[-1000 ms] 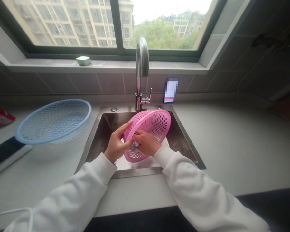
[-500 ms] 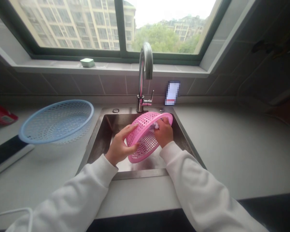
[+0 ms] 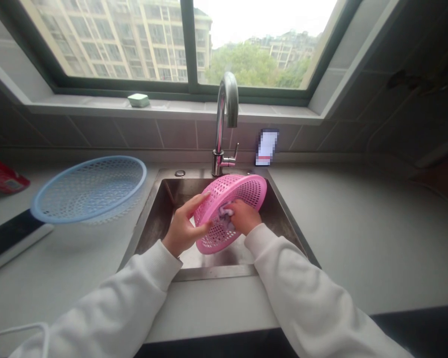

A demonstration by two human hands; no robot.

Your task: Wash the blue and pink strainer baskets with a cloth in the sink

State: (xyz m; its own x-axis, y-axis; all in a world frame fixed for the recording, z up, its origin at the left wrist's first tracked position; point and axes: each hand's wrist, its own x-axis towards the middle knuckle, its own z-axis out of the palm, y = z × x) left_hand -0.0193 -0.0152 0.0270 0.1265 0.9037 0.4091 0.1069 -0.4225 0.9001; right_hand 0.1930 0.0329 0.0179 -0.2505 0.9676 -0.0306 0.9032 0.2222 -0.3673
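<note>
A pink perforated plastic basket (image 3: 252, 191) is held tilted over the sink, its hollow side facing me and to the right. My left hand (image 3: 186, 224) grips its left rim, thumb on the near side and fingers around the outside. Inside the basket, my right hand (image 3: 245, 217) is closed on a crumpled pale lilac cloth (image 3: 225, 213), pressed near the inner wall. The fingertips of that hand are partly hidden by the cloth.
The steel sink (image 3: 291, 223) is set in a pale counter (image 3: 358, 223), under a chrome faucet (image 3: 231, 104). Left stand a blue basket (image 3: 89, 189) and a red can (image 3: 5, 177). A phone (image 3: 267, 147) leans on the back wall; a pale green box (image 3: 138, 100) sits on the sill.
My right hand and the cloth have moved left and down, from the basket's upper right rim into its middle. My left hand keeps its hold on the basket.
</note>
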